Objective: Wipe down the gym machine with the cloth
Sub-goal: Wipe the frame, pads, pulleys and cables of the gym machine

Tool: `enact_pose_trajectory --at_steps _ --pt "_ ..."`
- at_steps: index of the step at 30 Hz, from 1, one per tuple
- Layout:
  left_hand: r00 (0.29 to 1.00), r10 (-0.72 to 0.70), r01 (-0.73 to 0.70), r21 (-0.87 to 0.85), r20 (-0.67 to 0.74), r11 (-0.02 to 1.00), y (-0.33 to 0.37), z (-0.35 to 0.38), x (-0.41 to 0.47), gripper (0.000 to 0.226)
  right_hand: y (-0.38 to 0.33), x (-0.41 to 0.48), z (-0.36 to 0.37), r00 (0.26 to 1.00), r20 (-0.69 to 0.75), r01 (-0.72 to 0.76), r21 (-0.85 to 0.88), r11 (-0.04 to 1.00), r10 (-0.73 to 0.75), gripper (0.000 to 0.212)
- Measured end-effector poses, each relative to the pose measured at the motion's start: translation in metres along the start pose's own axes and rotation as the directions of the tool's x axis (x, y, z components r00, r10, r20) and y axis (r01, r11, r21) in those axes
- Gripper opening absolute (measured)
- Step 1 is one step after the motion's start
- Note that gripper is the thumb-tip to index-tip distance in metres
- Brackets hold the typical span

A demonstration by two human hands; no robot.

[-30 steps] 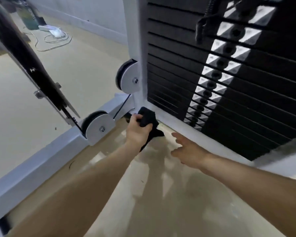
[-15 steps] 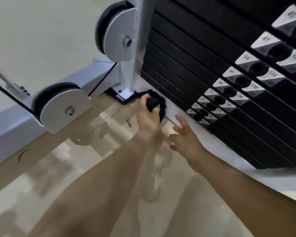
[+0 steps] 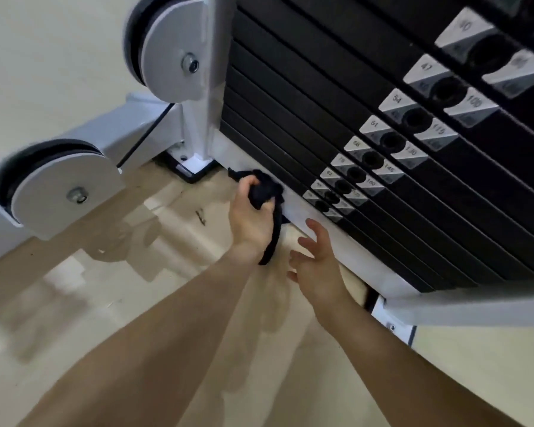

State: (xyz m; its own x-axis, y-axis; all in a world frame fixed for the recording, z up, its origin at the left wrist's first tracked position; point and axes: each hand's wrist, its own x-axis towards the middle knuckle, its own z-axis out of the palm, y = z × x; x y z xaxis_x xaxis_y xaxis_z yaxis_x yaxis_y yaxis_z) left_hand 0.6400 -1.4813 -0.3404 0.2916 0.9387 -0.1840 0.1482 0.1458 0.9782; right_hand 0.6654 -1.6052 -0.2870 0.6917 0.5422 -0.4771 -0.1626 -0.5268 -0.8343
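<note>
My left hand [image 3: 251,220] grips a bunched black cloth [image 3: 264,191] and presses it against the white base rail [image 3: 346,251] of the gym machine, just under the lowest black weight plates [image 3: 290,97]. A tail of the cloth hangs down past my wrist. My right hand [image 3: 316,263] hovers beside it with fingers spread, holding nothing, close to the same rail.
A white upright post [image 3: 211,87] with a black foot stands left of the cloth. Two grey pulley wheels [image 3: 173,47] [image 3: 65,189] and a black cable sit on the white frame at the left. Numbered labels and pin holes [image 3: 389,140] run down the stack. Beige floor lies below.
The view has closed in on the base of the weight stack. My left hand has slid the cloth rightward along the rail, away from the post's foot. My right hand stays open nearby.
</note>
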Motion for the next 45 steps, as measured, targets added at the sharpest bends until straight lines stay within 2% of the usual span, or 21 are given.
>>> enact_pose_trajectory --at_steps 3,6,8,10,12,13,15,18,21,23,25,28,29,32,35,37,38,40,42,43,45 --pt "0.994 -0.011 0.008 0.027 0.106 1.000 -0.010 0.041 -0.059 0.035 0.012 -0.017 -0.018 0.992 -0.128 -0.009 0.115 0.993 0.024 0.050" --pt "0.970 -0.033 0.021 0.052 0.241 0.998 -0.018 0.070 -0.108 0.037 0.036 -0.037 -0.044 0.957 -0.261 -0.058 0.250 0.967 0.125 0.052" --pt "0.902 0.065 -0.141 0.147 0.427 0.979 -0.022 0.083 -0.136 0.035 0.051 -0.051 -0.065 0.924 -0.306 -0.104 0.371 0.923 0.227 0.049" --pt "0.792 0.136 -0.294 0.177 0.595 0.939 -0.020 0.091 -0.151 0.035 0.061 -0.062 -0.084 0.892 -0.331 -0.144 0.438 0.887 0.308 0.041" --pt "0.720 0.148 -0.358 0.180 0.678 0.916 -0.020 0.095 -0.153 0.034 0.062 -0.064 -0.096 0.881 -0.330 -0.159 0.467 0.870 0.338 0.033" --pt "0.722 0.148 -0.347 0.170 0.676 0.922 -0.019 0.095 -0.150 0.034 0.060 -0.063 -0.097 0.888 -0.314 -0.158 0.476 0.865 0.335 0.030" --pt "0.783 0.106 -0.240 0.140 0.613 0.961 -0.021 0.085 -0.139 0.035 0.051 -0.054 -0.088 0.921 -0.259 -0.150 0.451 0.880 0.290 0.029" --pt "0.907 0.095 -0.174 0.159 0.410 0.972 -0.026 0.057 -0.104 0.038 0.031 -0.037 -0.057 0.987 -0.059 -0.129 0.263 0.956 0.150 0.036" --pt "0.953 0.048 -0.115 0.212 0.300 0.970 -0.029 0.044 -0.075 0.037 0.011 -0.024 -0.044 0.989 0.096 -0.126 0.145 0.981 0.112 0.043" --pt "0.959 -0.006 -0.052 0.197 0.282 0.979 -0.029 0.047 -0.084 0.036 0.010 -0.025 -0.052 0.987 0.085 -0.149 0.152 0.977 0.137 0.052" --pt "0.941 0.007 -0.080 0.203 0.338 0.976 -0.024 0.070 -0.120 0.038 0.022 -0.039 -0.079 0.992 0.016 -0.129 0.148 0.981 0.128 0.057" --pt "0.913 0.070 -0.226 0.356 0.402 0.907 -0.034 0.097 -0.161 0.013 0.053 -0.065 -0.101 0.976 -0.174 -0.117 0.074 0.990 0.128 0.048" --pt "0.900 0.076 -0.252 0.369 0.429 0.894 -0.034 0.106 -0.172 0.014 0.064 -0.072 -0.110 0.971 -0.216 -0.100 0.036 0.994 0.105 0.047" --pt "0.817 0.184 -0.442 0.388 0.546 0.809 -0.038 0.123 -0.195 0.041 0.082 -0.080 -0.131 0.975 -0.210 -0.073 -0.002 0.997 0.071 0.056" --pt "0.717 0.167 -0.585 0.453 0.677 0.673 -0.034 0.112 -0.188 0.040 0.082 -0.073 -0.140 0.974 -0.172 -0.136 0.094 0.986 0.150 0.049" --pt "0.603 0.199 -0.719 0.419 0.772 0.554 -0.031 0.103 -0.183 0.037 0.082 -0.069 -0.137 0.960 -0.149 -0.216 0.141 0.966 0.236 0.036" --pt "0.523 0.138 -0.761 0.389 0.841 0.518 -0.026 0.100 -0.185 0.039 0.083 -0.069 -0.135 0.953 -0.142 -0.254 0.112 0.961 0.269 0.034" --pt "0.436 0.059 -0.857 0.395 0.898 0.331 -0.020 0.097 -0.194 0.047 0.089 -0.075 -0.137 0.936 -0.166 -0.309 0.027 0.951 0.309 0.034" --pt "0.426 0.017 -0.869 0.404 0.904 0.284 -0.015 0.097 -0.200 0.042 0.094 -0.081 -0.142 0.922 -0.261 -0.308 -0.052 0.950 0.285 0.034" --pt "0.395 0.014 -0.885 0.376 0.919 0.274 -0.015 0.100 -0.202 0.040 0.096 -0.084 -0.147 0.917 -0.312 -0.289 -0.085 0.953 0.250 0.035" --pt "0.275 0.032 -0.941 0.263 0.961 0.212 -0.014 0.106 -0.207 0.042 0.103 -0.089 -0.157 0.923 -0.356 -0.203 -0.133 0.970 0.144 0.045"
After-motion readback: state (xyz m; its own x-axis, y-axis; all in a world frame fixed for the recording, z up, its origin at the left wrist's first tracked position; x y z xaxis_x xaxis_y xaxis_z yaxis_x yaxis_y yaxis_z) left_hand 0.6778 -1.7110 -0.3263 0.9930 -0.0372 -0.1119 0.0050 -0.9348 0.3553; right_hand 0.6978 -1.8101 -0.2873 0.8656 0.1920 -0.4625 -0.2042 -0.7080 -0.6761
